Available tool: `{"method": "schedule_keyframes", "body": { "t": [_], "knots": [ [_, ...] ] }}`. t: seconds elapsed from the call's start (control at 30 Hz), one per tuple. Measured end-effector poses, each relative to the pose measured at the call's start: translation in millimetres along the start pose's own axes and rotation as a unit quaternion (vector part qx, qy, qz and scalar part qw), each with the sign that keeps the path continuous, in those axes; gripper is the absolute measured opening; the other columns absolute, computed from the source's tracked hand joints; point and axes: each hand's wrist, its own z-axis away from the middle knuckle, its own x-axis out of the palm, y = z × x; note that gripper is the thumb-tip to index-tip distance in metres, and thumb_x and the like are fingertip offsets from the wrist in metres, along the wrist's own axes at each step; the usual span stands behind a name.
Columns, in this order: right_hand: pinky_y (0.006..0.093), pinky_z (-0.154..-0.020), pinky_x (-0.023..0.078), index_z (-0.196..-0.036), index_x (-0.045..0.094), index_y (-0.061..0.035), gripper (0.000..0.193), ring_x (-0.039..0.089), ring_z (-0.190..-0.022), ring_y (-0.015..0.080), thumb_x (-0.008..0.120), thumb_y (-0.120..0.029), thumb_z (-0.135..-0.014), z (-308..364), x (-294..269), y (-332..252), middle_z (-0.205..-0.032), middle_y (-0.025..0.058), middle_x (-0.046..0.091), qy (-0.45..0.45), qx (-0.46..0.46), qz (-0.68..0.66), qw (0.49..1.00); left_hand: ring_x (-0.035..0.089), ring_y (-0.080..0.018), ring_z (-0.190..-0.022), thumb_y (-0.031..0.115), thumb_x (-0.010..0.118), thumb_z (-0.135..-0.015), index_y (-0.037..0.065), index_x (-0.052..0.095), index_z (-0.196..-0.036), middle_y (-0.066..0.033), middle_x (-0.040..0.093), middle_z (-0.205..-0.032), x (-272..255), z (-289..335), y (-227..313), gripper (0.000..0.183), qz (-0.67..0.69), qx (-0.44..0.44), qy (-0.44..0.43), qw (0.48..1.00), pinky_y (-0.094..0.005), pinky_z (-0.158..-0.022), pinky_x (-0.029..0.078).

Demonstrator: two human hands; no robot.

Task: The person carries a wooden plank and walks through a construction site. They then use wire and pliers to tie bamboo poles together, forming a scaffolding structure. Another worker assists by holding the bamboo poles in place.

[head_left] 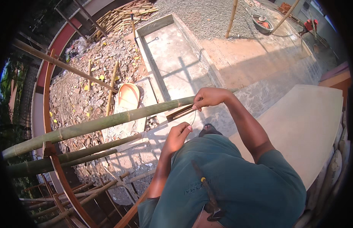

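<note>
A short, thin dark wire (194, 118) curves between my two hands; whether it is metal or cord I cannot be sure. My left hand (177, 137) pinches its lower end, just above my green shirt. The upper end sits in the closed fingers of my right hand (210, 98), which is right by a thick green bamboo pole (127, 117). This pole slants across in front of me from the left. Against my shirt lies a tool (209, 190) with a slim dark handle and a yellow band.
More bamboo poles (92, 152) and a curved rust-coloured bar (62, 178) stand at the left. Beyond lie rubble (77, 97), an orange basin (129, 96) and a low concrete basin (216, 72). A large pale board (294, 133) is at my right. Far right, a person in red (310, 26) bends over.
</note>
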Motion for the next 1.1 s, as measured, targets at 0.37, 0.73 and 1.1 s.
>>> {"method": "schedule_keyframes", "body": {
  "t": [0.37,0.73,1.1],
  "knots": [
    [0.0506,-0.075,0.052,-0.082,0.072,-0.0079,0.014,0.069,-0.078,0.0325,0.064,-0.02,-0.082,14,49,-31,-0.081,0.0116,0.071,0.095,0.013,0.363,0.927,0.049,-0.0102,-0.071,0.024,0.054,-0.102,0.0,0.061,-0.092,-0.0023,0.056,-0.075,7,-50,-19,0.027,-0.048,0.111,0.061,0.991,-0.0291,-0.066,0.042],
    [0.0438,-0.079,0.052,-0.096,0.068,-0.0076,0.015,0.067,-0.095,0.0338,0.057,-0.007,-0.085,134,26,-13,-0.093,0.0124,0.07,0.225,0.065,0.234,0.944,0.051,-0.0391,-0.059,0.024,0.054,-0.1,0.0,0.054,-0.077,-0.0219,0.049,-0.067,31,-49,-80,0.034,-0.215,0.155,0.028,0.964,-0.0428,-0.056,0.04],
    [0.0443,-0.073,0.048,-0.095,0.066,-0.0072,0.011,0.063,-0.083,0.0352,0.057,-0.012,-0.091,185,-6,-59,-0.084,0.0136,0.066,0.411,0.104,0.258,0.868,0.057,-0.0473,-0.081,0.032,0.053,-0.098,0.0,0.057,-0.09,-0.0263,0.059,-0.078,40,-172,-69,0.034,-0.172,0.236,0.023,0.956,-0.0532,-0.069,0.042]
  ]
}}
